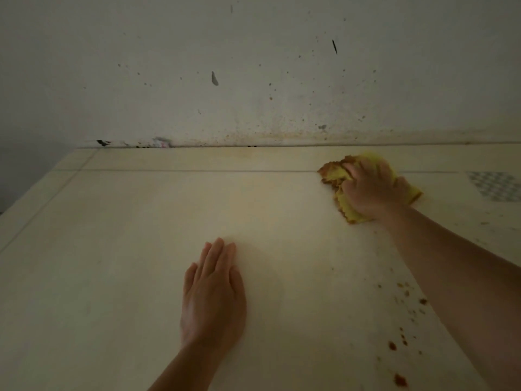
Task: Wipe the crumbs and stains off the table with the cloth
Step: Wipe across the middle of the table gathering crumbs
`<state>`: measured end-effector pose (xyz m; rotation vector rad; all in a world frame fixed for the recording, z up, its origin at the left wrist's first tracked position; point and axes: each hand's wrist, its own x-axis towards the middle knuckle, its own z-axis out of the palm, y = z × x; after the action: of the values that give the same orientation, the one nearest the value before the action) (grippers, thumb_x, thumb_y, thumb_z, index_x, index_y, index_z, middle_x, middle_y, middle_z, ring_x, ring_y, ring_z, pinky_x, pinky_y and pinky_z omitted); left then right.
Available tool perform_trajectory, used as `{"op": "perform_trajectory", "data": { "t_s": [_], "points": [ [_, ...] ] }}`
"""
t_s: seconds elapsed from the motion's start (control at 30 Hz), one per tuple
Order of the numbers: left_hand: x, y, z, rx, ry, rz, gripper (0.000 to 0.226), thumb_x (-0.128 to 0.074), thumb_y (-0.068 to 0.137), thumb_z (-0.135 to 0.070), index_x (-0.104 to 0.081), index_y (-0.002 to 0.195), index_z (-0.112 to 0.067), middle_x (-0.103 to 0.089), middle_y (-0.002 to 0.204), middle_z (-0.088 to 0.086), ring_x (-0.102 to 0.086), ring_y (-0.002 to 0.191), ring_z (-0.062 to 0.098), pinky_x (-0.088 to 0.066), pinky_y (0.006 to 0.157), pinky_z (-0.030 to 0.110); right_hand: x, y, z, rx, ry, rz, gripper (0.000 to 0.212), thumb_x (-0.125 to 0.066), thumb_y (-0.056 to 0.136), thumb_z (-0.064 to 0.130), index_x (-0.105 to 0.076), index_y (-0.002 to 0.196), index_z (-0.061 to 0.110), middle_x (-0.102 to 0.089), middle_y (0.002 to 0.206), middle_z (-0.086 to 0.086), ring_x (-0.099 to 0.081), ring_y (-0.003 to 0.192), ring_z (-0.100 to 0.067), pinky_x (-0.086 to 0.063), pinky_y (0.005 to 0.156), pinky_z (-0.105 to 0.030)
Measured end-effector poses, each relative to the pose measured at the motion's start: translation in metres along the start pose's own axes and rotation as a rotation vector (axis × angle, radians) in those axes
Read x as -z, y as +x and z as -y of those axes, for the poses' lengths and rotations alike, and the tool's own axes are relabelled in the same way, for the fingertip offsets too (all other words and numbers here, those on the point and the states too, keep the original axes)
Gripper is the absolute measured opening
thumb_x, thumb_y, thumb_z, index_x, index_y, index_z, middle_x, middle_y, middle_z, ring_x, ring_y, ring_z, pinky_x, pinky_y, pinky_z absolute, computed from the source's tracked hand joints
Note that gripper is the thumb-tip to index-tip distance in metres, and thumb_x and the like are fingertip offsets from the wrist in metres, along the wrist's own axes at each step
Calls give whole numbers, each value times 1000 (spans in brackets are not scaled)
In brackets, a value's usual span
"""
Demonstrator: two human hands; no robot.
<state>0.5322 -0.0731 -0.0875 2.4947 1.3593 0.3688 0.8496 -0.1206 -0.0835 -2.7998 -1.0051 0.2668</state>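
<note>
A cream table (141,249) fills the view up to a spattered wall. My right hand (372,187) presses down on a crumpled yellow cloth (342,176) at the far right of the table, near the back edge; the cloth's left fringe is stained brown. My left hand (212,294) lies flat on the table near the middle front, fingers together, holding nothing. Brown crumbs and stains (400,345) dot the table at the near right, beside my right forearm, apart from the cloth.
The wall (253,66) behind the table carries many brown specks and a few dark marks. Small debris (162,142) sits in the gap between table and wall at the back left. A grey patterned patch (493,186) lies at the far right.
</note>
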Motion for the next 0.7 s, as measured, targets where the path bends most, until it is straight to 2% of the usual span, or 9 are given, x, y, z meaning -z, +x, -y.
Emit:
{"op": "perform_trajectory", "data": {
  "t_s": [0.13,0.27,0.43,0.6,0.7],
  "points": [
    [1,0,0,-5,-2,9,58,-20,85,-34,-36,140,-25,-30,154,-7,-16,145,9,-12,117,30,13,-4,-58,-117,-13,-10,50,-17,92,44,-13,142,42,-2,158,9,2,144,-25,-6,111,-60],
    [-2,-1,-1,-12,11,4,54,-22,89,-30,-36,140,-24,-30,154,-4,-17,145,12,-13,117,33,13,-9,-74,-75,-31,29,53,-17,94,41,-6,145,37,4,158,8,5,144,-24,-3,113,-57],
    [-3,2,-2,-11,15,-6,47,-30,93,-24,-37,140,-20,-30,154,0,-19,145,15,-15,117,37,9,-36,-64,159,-8,74,51,-22,96,28,-9,145,36,2,158,8,6,144,-18,-1,114,-49],
    [-4,0,-2,-23,10,-14,46,-30,94,-23,-38,139,-19,-31,154,3,-20,144,18,-16,117,39,6,-102,-39,404,294,190,56,-36,90,4,-38,136,38,-20,153,14,-2,143,-12,8,113,-43],
    [-4,1,-1,-37,14,-13,45,-28,94,-24,-40,137,-17,-32,153,6,-21,144,21,-17,117,41,3,-149,-27,527,396,249,58,-41,86,-3,-48,128,36,-31,143,22,-6,142,-8,9,112,-40]
  ]
}}
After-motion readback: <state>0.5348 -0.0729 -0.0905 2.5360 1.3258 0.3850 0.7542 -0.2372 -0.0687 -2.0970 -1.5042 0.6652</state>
